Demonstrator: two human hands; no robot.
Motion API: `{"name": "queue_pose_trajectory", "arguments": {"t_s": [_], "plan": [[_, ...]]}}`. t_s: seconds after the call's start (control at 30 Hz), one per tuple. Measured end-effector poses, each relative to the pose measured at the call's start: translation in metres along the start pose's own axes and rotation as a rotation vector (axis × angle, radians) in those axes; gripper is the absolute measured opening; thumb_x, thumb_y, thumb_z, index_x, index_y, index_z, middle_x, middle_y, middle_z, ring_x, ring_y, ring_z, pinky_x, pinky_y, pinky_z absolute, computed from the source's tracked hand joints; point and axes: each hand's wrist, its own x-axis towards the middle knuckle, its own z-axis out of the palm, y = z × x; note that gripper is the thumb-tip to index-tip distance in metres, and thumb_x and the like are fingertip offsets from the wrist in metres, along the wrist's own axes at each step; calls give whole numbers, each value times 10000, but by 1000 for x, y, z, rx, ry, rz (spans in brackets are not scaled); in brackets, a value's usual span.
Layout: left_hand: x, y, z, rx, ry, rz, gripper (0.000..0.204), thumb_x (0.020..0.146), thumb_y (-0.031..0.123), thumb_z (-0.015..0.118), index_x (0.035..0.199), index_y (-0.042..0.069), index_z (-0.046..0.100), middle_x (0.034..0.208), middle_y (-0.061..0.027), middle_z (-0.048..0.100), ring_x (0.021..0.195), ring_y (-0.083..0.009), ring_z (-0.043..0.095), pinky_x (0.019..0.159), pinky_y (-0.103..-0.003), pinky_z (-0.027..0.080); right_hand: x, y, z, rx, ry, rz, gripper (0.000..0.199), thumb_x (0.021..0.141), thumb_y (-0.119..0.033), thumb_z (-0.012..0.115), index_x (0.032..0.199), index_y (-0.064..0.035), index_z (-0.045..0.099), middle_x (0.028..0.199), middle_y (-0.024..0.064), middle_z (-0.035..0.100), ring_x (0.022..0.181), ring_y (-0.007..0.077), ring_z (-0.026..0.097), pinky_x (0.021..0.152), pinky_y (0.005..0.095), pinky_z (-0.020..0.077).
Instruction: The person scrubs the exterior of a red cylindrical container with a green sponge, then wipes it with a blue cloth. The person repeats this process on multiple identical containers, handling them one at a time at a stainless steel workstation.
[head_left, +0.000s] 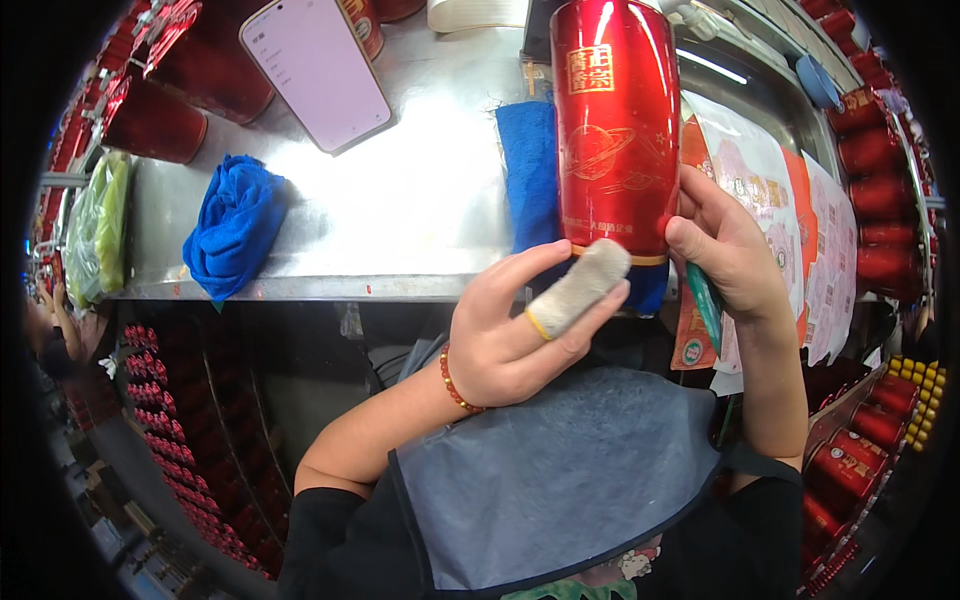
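A tall, glossy red canister (612,140) with gold line drawings and a gold band at its near end rests on a folded blue cloth (528,170). My right hand (735,240) grips the canister's lower right side, thumb and fingers closed on it. A slim green tool (704,305) is tucked in the same hand and points down; its kind I cannot make out. My left hand (530,325) meets the canister's near end, fingers stretched out and partly spread. One finger wears a pale cloth finger cover (590,283), which touches the near rim.
On the metal bench (400,180) lie a phone (318,75) and a crumpled blue cloth (235,225). Red canisters (155,118) stand at the far left beside a plastic bag (98,235). Printed sheets (825,260) lie at right. More red canisters (850,465) fill a rack there.
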Motion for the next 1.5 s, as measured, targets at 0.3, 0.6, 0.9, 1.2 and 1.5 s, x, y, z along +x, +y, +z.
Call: {"name": "queue_pose_trajectory", "arguments": {"t_s": [0.3, 0.6, 0.9, 1.2, 1.5], "plan": [[-8, -2, 0, -175, 64, -176, 447, 719, -25, 765, 1160, 45, 759, 1228, -114, 698, 1168, -353, 648, 913, -426, 582, -2, -5, 1, 33, -21, 29, 651, 982, -181, 720, 1483, 76, 394, 1188, 88, 653, 1113, 144, 628, 1001, 290, 489], [1, 4, 9, -50, 44, -25, 423, 687, -18, 805, 1085, 123, 806, 1183, -15, 679, 1172, -304, 615, 872, -345, 584, 2, -5, -10, -88, -32, 47, 705, 962, -196, 751, 1495, 87, 387, 1082, 66, 659, 977, 117, 647, 877, 266, 521], [1, 0, -1, -23, 61, -58, 433, 737, -6, 776, 1161, 79, 770, 1199, -88, 701, 1138, -286, 651, 879, -375, 570, 72, -8, -49, -108, -99, -8, 650, 911, -452, 751, 1324, 16, 571, 805, -20, 615, 552, 4, 505, 458, 155, 402], [7, 4, 4, 99, -6, 64, 466, 666, 49, 828, 1116, 168, 819, 1168, -12, 677, 1142, -254, 608, 887, -335, 531, 71, -38, -5, -405, 40, -157, 807, 795, -540, 825, 1304, 40, 588, 1046, 138, 701, 826, 143, 702, 681, 235, 571], [3, 5, -6, -59, 52, -90, 422, 767, -38, 717, 1186, 6, 732, 1226, -161, 697, 1120, -323, 643, 963, -392, 537, 98, -23, -40, -227, -46, -83, 741, 812, -597, 804, 1215, 4, 645, 744, -6, 653, 587, 23, 615, 465, 123, 417]]}}
